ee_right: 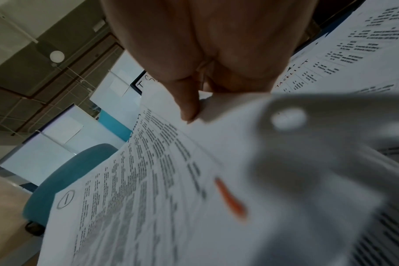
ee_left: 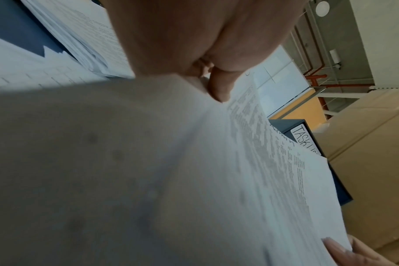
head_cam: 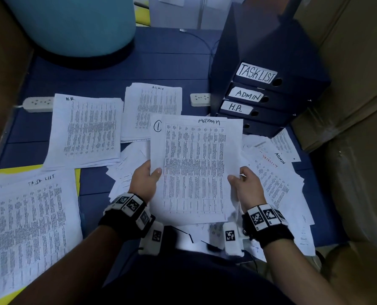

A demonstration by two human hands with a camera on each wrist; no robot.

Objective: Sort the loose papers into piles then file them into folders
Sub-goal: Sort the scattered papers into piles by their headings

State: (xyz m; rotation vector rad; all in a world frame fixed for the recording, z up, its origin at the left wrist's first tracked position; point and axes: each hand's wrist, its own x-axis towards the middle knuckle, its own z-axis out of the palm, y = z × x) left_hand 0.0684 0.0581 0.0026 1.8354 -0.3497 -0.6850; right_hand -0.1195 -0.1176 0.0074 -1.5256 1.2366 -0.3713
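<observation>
- Nearest us, the left hand (head_cam: 144,180) and right hand (head_cam: 248,186) each pinch a side edge of the held sheets (head_cam: 196,170), thumb on the printed face, fingers behind; both sets of fingers are clamped on the paper, held up above the loose heap.
- We judge these sheets light and floppy, apt to slip against one another. They sag unless held at both edges, so a grip low on the two long sides suits. How many sheets are in the bundle we cannot tell.
- The top page is white, filled with a dense printed table, "Admin" handwritten at the head and a circled 1 at the top left corner.
- Under and to the right lies the unsorted heap (head_cam: 275,183), fanned and overlapping on the blue counter (head_cam: 161,69); one sheet bears red lettering.
- At left, near us, the Task List pile (head_cam: 29,227) lies on something yellow.
- Further off sit the H.R. pile (head_cam: 86,130) and the Admin pile (head_cam: 154,108), side by side; by its heading, we judge ours belongs on the latter.
- Farthest right, the stacked folders (head_cam: 269,93) carry labels TASKLIST, ADMIN, H.R.
</observation>
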